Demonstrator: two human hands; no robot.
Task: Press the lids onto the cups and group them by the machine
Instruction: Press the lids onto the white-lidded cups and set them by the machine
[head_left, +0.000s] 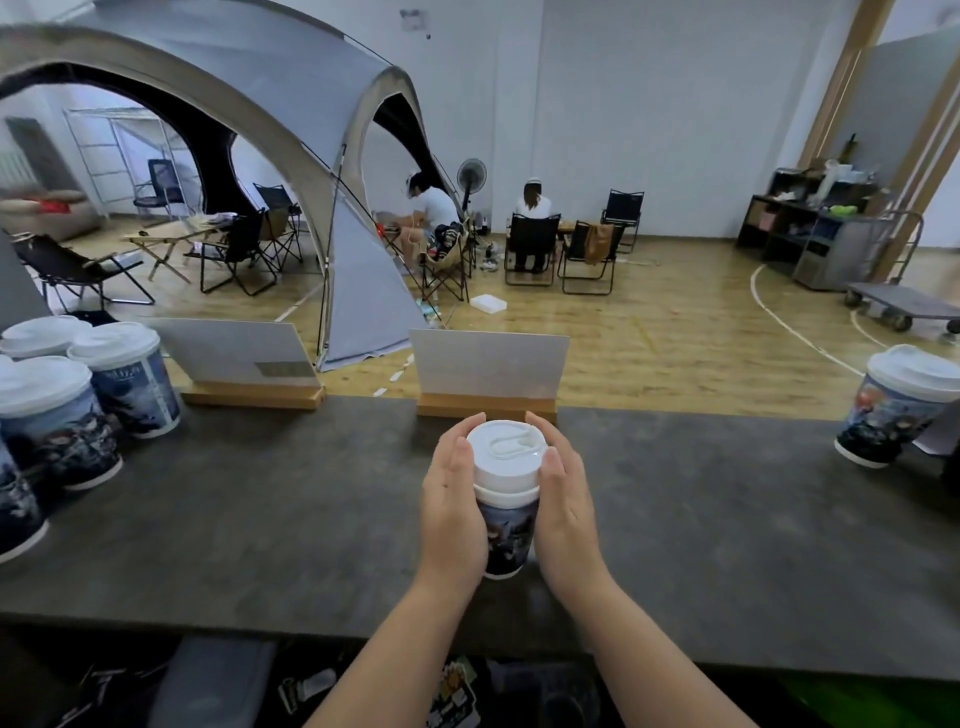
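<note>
- Printed paper cup (506, 535) with a white plastic lid (506, 448) stands upright on the dark grey counter (260, 519), just in front of the nearer white card sign in a wooden base (488, 371).
- Left hand (452, 512) curls round the cup's left side, fingers wrapped behind it and thumb against the lid's skirt.
- Right hand (563, 504) mirrors it on the cup's right side, fingers curved round the back and thumb laid against the lid (whether the lid is fully seated cannot be told).
- Group of lidded printed cups (78, 395) stands well to the left of the held cup, close together at the counter's left end.
- Single lidded printed cup (898, 410) stands well to the right of the held cup, near the counter's right edge.
- Second white card sign in a wooden base (239, 358) sits left of the first, beside the cup group.
- Grey dome tent (291, 130) and black folding chairs (530, 247) fill the wooden floor beyond the counter, where two people sit.
</note>
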